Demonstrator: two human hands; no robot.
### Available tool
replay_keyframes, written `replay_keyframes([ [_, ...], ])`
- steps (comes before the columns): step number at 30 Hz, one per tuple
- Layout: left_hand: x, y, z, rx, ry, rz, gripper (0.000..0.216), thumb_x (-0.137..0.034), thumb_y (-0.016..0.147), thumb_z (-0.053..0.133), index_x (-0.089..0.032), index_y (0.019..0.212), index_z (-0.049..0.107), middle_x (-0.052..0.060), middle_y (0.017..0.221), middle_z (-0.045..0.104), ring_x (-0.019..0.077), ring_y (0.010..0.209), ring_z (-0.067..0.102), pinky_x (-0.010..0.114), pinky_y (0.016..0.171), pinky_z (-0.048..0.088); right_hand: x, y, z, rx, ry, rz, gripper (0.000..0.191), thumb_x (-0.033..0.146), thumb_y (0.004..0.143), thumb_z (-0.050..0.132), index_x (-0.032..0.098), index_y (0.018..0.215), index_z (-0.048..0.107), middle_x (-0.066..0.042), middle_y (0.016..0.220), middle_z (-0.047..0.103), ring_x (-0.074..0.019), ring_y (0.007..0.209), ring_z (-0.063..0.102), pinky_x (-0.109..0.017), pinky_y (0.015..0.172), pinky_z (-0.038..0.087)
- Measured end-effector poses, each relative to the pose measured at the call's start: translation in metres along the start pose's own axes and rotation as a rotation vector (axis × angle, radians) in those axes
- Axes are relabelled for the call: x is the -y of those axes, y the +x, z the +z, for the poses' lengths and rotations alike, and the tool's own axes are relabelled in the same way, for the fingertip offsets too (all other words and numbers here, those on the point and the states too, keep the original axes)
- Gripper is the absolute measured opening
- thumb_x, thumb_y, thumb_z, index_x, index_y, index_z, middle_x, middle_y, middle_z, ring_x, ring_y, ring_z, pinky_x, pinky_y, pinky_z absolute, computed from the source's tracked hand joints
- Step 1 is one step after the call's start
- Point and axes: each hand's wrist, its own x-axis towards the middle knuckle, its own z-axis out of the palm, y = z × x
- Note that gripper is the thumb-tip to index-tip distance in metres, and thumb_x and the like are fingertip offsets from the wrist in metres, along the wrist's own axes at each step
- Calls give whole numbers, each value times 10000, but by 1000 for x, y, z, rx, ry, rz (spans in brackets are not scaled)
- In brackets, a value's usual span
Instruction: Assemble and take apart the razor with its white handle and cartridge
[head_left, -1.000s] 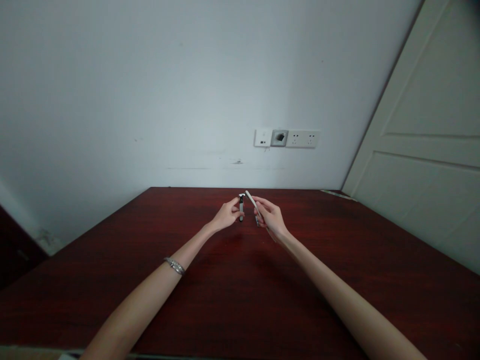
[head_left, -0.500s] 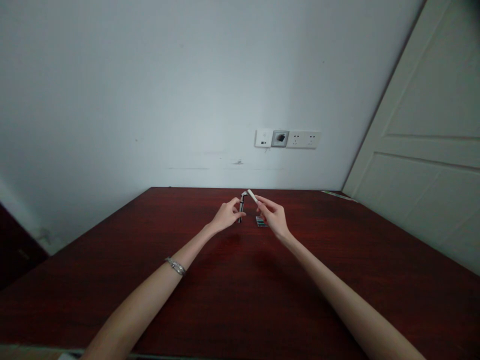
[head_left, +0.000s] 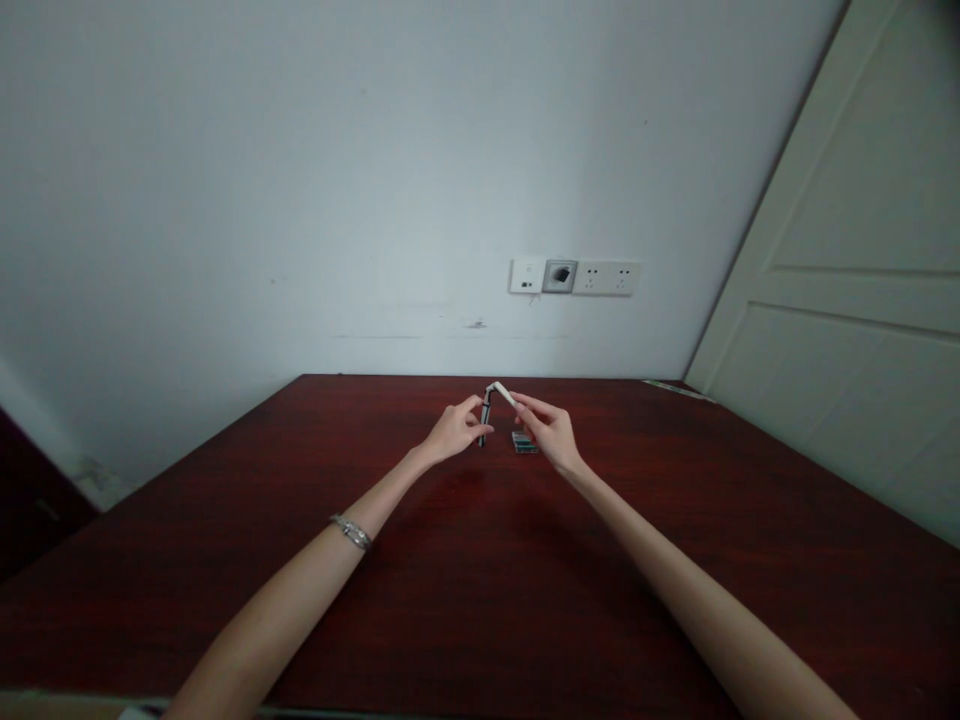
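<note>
My left hand (head_left: 453, 430) pinches a slim black-and-white pen-like stick (head_left: 486, 408), held nearly upright above the table. My right hand (head_left: 553, 434) has its fingers closed on a slim white stick (head_left: 505, 394), which slants up to the left. The upper ends of both sticks meet or nearly meet at a small pale piece; whether they are joined I cannot tell. Just left of my right hand, on the table, lies a small clear flat case (head_left: 523, 444) with dark and teal stripes, partly hidden by that hand.
The dark red wooden table (head_left: 450, 580) runs back to a pale wall (head_left: 315, 180). Sockets (head_left: 606, 279) are set in the wall behind my hands. A white panelled door (head_left: 847, 250) stands at the right, with a thin strip (head_left: 675, 390) at the table's back right edge.
The white stick has tilted a little and its upper end has come closer to the top of the black-and-white stick. My right hand has shifted slightly, uncovering more of the case.
</note>
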Motion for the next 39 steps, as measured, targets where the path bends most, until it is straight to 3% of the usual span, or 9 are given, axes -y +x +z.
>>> replay_keyframes([
  [5, 2, 0, -7, -42, 118, 27, 250, -251, 755, 594, -197, 995, 545, -14, 668, 638, 150, 609, 611, 212, 588, 418, 5, 5, -9, -76, -27, -37, 490, 469, 730, 580, 136, 1083, 654, -9, 624, 547, -62, 446, 353, -206, 392, 293],
  [10, 0, -1, -27, -105, 478, 95, 228, -205, 830, 489, -264, 1030, 580, 18, 866, 675, 189, 794, 635, 235, 690, 418, 21, 8, -25, 49, -192, -79, 379, 449, 709, 616, 141, 907, 713, -26, 630, 592, -89, 507, 422, -212, 433, 314],
  [14, 4, 1, -37, -141, 551, 190, 285, -133, 838, 435, -242, 1058, 580, 37, 1035, 654, 183, 904, 621, 263, 776, 443, 28, 9, -36, 131, -290, -41, 329, 460, 689, 626, 141, 703, 707, -12, 548, 566, -88, 473, 413, -218, 426, 288],
  [19, 11, 2, -36, -121, 619, 364, 373, -7, 779, 404, -195, 1048, 582, 54, 1138, 605, 156, 1074, 551, 291, 878, 454, 31, 3, -29, 299, -280, -17, 337, 466, 690, 629, 136, 653, 684, 3, 503, 544, -77, 441, 393, -222, 434, 293],
  [25, 3, 0, -27, -71, 681, 458, 320, -39, 804, 423, -192, 1036, 583, 86, 1144, 586, 187, 1107, 534, 302, 850, 479, 38, -5, -10, 377, -305, -48, 335, 469, 693, 633, 148, 608, 669, -4, 501, 554, -92, 463, 436, -229, 460, 327],
  [33, 9, 2, -33, -115, 698, 472, 364, -6, 799, 403, -185, 1062, 578, 89, 1186, 567, 187, 1173, 491, 344, 936, 445, 30, 6, -31, 375, -361, -43, 313, 450, 681, 649, 145, 624, 687, -20, 548, 595, -101, 486, 460, -236, 477, 333],
  [39, 8, 3, -28, -111, 708, 517, 320, -44, 824, 416, -187, 1058, 582, 93, 1151, 586, 207, 1186, 482, 345, 902, 470, 41, -5, -13, 406, -364, -88, 335, 470, 701, 628, 148, 621, 677, -11, 533, 582, -96, 481, 450, -233, 478, 334],
])
